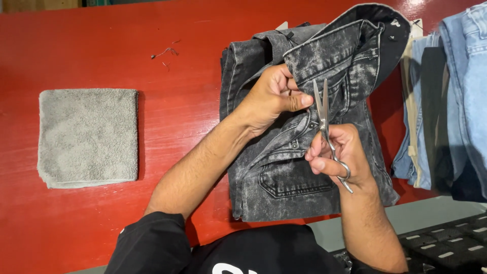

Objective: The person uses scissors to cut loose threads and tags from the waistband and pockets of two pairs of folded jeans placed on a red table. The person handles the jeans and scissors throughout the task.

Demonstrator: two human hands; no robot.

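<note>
Folded black acid-washed jeans (284,172) are lying on the red counter (101,45), trimming seemingly under way, with a few cut threads (165,52) lying far left. The left hand (271,96) is pinching the waistband fabric tightly. The right hand (340,152) is gripping small thread snips (324,122), blades slightly parted at the denim.

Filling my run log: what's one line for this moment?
left hand: pinches grey jeans | right hand: holds thread snips | grey towel on red table
</note>
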